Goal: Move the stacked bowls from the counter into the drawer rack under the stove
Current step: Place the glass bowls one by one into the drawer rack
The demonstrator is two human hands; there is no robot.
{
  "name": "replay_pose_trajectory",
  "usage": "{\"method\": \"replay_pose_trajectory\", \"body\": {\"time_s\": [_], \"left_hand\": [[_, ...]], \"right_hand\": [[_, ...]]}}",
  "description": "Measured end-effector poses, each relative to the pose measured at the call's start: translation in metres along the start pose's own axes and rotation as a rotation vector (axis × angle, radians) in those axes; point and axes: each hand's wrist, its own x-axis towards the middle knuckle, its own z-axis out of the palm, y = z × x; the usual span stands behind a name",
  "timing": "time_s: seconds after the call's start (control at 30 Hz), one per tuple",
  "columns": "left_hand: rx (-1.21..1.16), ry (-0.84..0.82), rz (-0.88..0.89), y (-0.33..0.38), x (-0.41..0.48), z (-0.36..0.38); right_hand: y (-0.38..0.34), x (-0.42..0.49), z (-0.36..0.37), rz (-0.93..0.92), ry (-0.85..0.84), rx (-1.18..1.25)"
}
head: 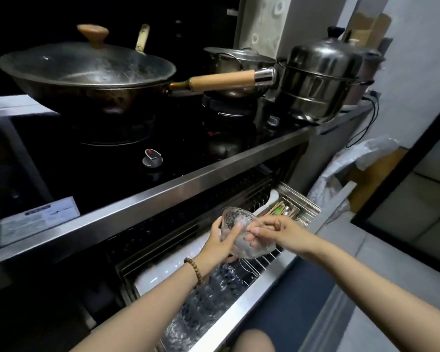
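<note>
L hand (220, 241) & R hand (277, 233) both grip tilted clear patterned glass bowl (235, 219); steel wire drawer rack (269, 259) lies straight below.

Reaching forward and down with both arms. Cupping glass bowl (235, 218) with left hand (220, 243), curled round it; pinching its rim with right hand (277, 233), apparently thumb and forefinger.

The person wears a bracelet (194, 273) of round brown wooden beads, strung in a single row around the wrist of the left hand (220, 240), just left of the frame's centre. The left forearm (148, 308) and right forearm (366, 278) are bare down to the lower edge. A bare knee (254, 340) shows at bottom centre.
</note>
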Motion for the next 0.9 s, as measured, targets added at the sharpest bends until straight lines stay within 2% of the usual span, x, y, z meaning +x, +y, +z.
{"method": "replay_pose_trajectory", "body": {"time_s": [0.2, 0.47, 0.67, 0.9], "left_hand": [[0.263, -0.012, -0.03, -0.038, 0.022, -0.02], [0.923, 0.006, 0.014, -0.1, 0.045, -0.048], [1.12, -0.032, 0.032, -0.127, 0.062, -0.05], [1.171, -0.01, 0.08, -0.144, 0.067, -0.051]], "right_hand": [[0.031, 0.038, -0.005, 0.208, 0.116, 0.036], [0.074, 0.087, -0.001, 0.563, 0.164, -0.007], [0.1, 0.115, 0.001, 0.695, 0.148, -0.079], [0.118, 0.129, 0.004, 0.81, 0.057, -0.112]]}}
